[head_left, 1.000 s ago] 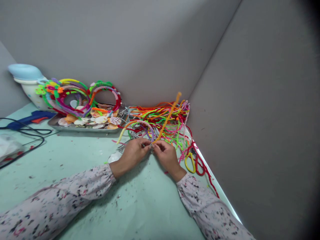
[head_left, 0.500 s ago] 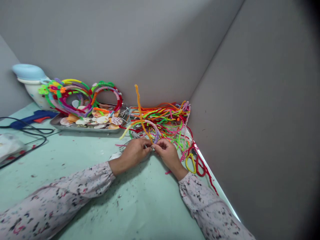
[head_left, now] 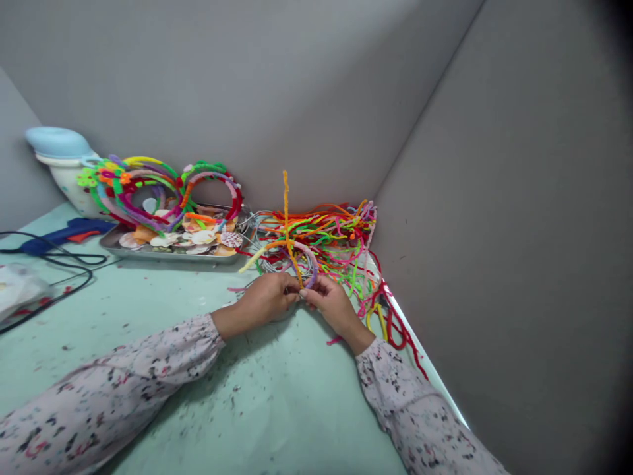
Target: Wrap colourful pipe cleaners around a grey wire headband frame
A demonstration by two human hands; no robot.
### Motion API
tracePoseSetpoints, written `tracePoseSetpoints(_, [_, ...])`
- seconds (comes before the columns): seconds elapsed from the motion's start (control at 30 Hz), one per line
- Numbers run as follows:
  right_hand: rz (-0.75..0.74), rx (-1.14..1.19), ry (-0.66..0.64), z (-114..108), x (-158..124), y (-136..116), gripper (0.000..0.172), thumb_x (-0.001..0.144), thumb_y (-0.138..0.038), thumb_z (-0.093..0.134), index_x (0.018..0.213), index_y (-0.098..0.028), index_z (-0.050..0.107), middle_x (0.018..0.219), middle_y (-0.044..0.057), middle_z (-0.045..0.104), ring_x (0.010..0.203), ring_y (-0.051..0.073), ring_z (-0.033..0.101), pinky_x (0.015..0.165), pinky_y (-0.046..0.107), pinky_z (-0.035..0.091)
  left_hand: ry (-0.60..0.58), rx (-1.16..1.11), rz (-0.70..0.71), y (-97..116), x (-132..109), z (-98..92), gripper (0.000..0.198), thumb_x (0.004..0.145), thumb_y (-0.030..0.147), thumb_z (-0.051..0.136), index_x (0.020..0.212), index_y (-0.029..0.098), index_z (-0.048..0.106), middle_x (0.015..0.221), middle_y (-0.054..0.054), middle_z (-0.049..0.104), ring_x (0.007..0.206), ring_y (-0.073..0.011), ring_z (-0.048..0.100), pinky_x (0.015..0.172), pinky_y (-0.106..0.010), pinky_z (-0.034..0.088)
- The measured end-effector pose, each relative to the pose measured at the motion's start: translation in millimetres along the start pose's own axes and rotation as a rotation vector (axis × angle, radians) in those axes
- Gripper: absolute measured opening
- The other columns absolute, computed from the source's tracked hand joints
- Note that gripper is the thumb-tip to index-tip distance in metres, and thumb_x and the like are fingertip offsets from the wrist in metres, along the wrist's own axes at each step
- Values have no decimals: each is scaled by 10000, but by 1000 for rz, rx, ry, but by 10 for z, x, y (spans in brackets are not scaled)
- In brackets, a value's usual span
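My left hand (head_left: pixel 267 298) and my right hand (head_left: pixel 332 303) meet above the table, fingertips pinched close together. Between them is a curved hoop (head_left: pixel 315 266) wrapped in fuzzy pipe cleaner, pink and purple on the right, orange and pale yellow on the left. An orange pipe cleaner (head_left: pixel 286 211) rises nearly upright from the pinch and crosses the hoop. My right hand is closed on the purple part and the lower end of the orange pipe cleaner. The left hand is closed on the hoop beside it; its fingertips partly hide the join.
Behind my hands lies a heap of coloured pipe cleaners (head_left: pixel 341 227). Scissors (head_left: pixel 378 321) with yellow and red handles lie at right. A metal tray (head_left: pixel 173 256) holds shells and several wrapped hoops (head_left: pixel 212 173). Farther left are a blue glue gun (head_left: pixel 64 234), black cable and a white container (head_left: pixel 74 185).
The orange pipe cleaner has swung from leaning left to nearly upright, its tip moving right. Both hands stay pinched together in almost the same place.
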State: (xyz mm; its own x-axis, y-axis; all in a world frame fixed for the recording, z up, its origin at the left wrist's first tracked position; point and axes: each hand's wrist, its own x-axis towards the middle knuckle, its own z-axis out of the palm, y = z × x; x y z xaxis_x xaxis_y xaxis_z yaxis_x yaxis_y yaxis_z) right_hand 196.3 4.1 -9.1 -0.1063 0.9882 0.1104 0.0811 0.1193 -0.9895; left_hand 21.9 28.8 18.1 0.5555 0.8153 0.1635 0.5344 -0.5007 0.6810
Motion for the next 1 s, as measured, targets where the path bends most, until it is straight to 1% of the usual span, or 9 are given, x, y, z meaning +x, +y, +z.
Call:
tracePoseSetpoints(0.13, [19, 64, -37, -25, 3, 6, 195, 721, -312, 677, 857, -181, 629, 708, -28, 618, 578, 112, 560, 540, 231, 469, -20, 20, 10, -42, 28, -2, 166, 769, 193, 567, 796, 190, 730, 673, -11, 681, 580, -129, 536, 552, -225, 334])
tracePoseSetpoints(0.27, [-4, 41, -15, -23, 5, 55, 160, 746, -312, 657, 834, -184, 622, 681, -30, 614, 545, 110, 554, 527, 232, 468, -10, 29, -27, -54, 36, 13, 150, 753, 217, 578, 775, 189, 724, 664, -13, 677, 577, -134, 541, 544, -227, 336])
tracePoseSetpoints(0.43, [-38, -24, -12, 19, -14, 69, 114, 772, -305, 627, 806, -197, 628, 647, -21, 605, 560, 130, 566, 533, 243, 486, -1, -17, -115, 26, 33, 20, 152, 741, 224, 581, 753, 169, 723, 690, -34, 693, 608, -161, 584, 570, -240, 383])
tracePoseSetpoints(0.53, [-38, 0, -2, 34, -19, 54, 100, 769, -294, 627, 800, -199, 632, 651, -20, 618, 561, 130, 577, 541, 245, 497, 7, -82, -137, 76, 25, 17, 170, 746, 238, 578, 748, 169, 734, 710, -41, 705, 629, -173, 597, 590, -249, 400])
tracePoseSetpoints(0.63, [-27, 29, 7, 34, -15, 47, 115, 757, -286, 636, 819, -189, 638, 653, -18, 628, 557, 127, 584, 539, 244, 501, -21, -143, -168, 74, 20, 23, 201, 760, 264, 566, 766, 161, 738, 714, -43, 714, 637, -180, 598, 581, -253, 397])
tracePoseSetpoints(0.8, [-27, 32, 11, 27, -3, 59, 137, 759, -280, 625, 857, -185, 635, 656, -20, 621, 547, 122, 575, 536, 244, 489, -5, -179, -171, 39, 27, 36, 227, 771, 289, 558, 799, 149, 736, 770, -53, 730, 681, -183, 615, 625, -261, 420])
tracePoseSetpoints(0.9, [-38, 34, 7, 27, 1, 73, 135, 763, -279, 616, 864, -191, 633, 676, -19, 624, 561, 127, 579, 539, 250, 489, -8, -176, -206, 67, 27, 30, 246, 768, 319, 566, 803, 142, 733, 767, -57, 728, 671, -185, 612, 608, -261, 414])
tracePoseSetpoints(1.0, [-39, 42, 3, 27, 2, 80, 128, 764, -264, 610, 867, -191, 627, 682, -21, 621, 566, 125, 581, 542, 250, 492, 18, -174, -225, 108, 18, 29, 237, 765, 296, 560, 808, 136, 730, 767, -57, 726, 672, -179, 611, 611, -259, 411])
